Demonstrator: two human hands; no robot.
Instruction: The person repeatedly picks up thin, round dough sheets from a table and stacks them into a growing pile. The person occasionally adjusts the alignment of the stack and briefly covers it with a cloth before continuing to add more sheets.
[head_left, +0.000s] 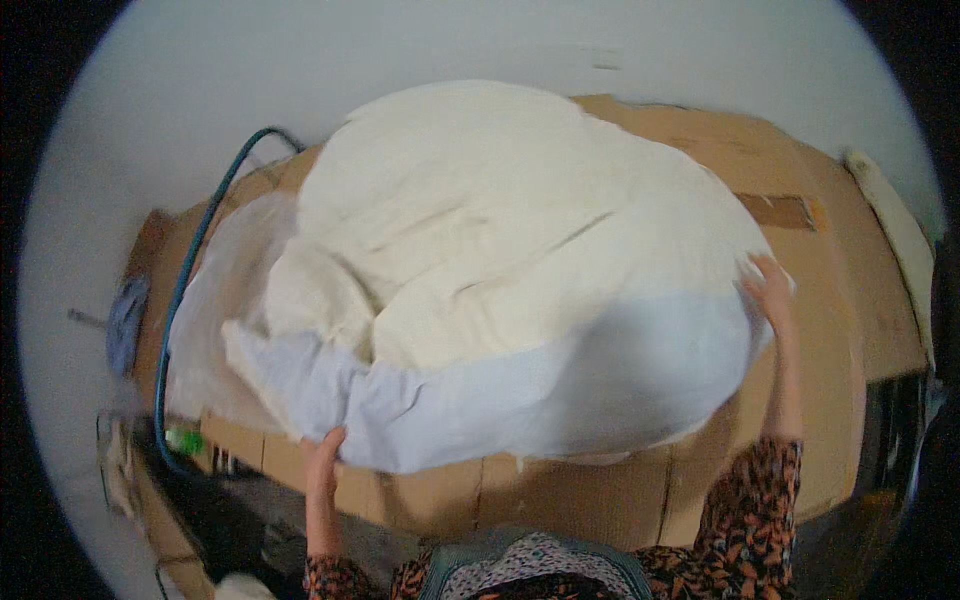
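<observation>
A large, puffy cream fabric piece (480, 187) with a pale bluish-white band along its near side (480, 405) lies heaped on a cardboard-covered table (817, 315). My left hand (324, 450) grips the near edge of the band, left of the middle, thumb on top. At the right end of the fabric, my right hand (766, 285) rests on its edge with the fingers spread and slightly blurred; part of the fingers is hard to make out. Folds and creases run across the cream part, deepest near its left side. A shadow falls on the right part of the band.
A translucent plastic sheet (225, 307) lies under the left side of the fabric. A dark teal hose (187, 277) curves around the table's left end. Beyond it hangs a bluish cloth (126, 326). A green object (184, 441) is at the near left corner. A rolled cream material (889, 217) stands far right.
</observation>
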